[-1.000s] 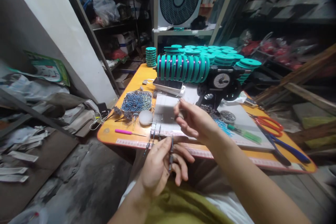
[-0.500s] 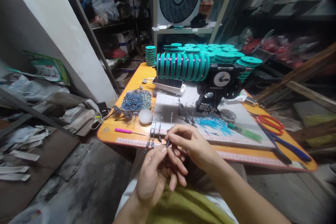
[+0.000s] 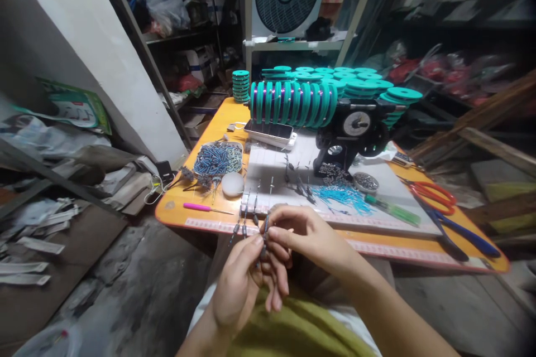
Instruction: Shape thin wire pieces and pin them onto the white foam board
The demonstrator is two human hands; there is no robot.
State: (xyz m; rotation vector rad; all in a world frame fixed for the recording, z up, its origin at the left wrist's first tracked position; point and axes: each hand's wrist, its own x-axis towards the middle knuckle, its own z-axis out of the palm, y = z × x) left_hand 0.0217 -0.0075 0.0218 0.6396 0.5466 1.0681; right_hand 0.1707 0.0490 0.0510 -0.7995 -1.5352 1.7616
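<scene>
Just past the table's near edge, my left hand (image 3: 239,274) and my right hand (image 3: 305,235) meet over a slim, dark blue ribbed piece (image 3: 266,224). The right thumb and forefinger pinch it near its upper part. Below, the left thumb and forefinger close on its lower end, where a darker bit shows; the fingers partly hide it. My other left fingers are loosely bent. Close by, several thin strands with dark, weight-like pieces (image 3: 244,230) hang over the table edge. A white tray (image 3: 242,165) full of blue and pale green ribbed pieces lies further left.
A black winding machine (image 3: 349,128) carries a row of teal spools (image 3: 293,103), with more spools stacked behind. On the board (image 3: 268,164) lie blue strips (image 3: 341,199) and a small dish of metal bits (image 3: 365,182). Orange scissors (image 3: 435,195) and blue-handled pliers (image 3: 464,234) lie right; a pink-handled tool (image 3: 197,207) left.
The ribbed piece now stands more upright between my fingers, with more of its length showing. My right thumb and forefinger have shifted slightly, and my left fingers have curled in a little.
</scene>
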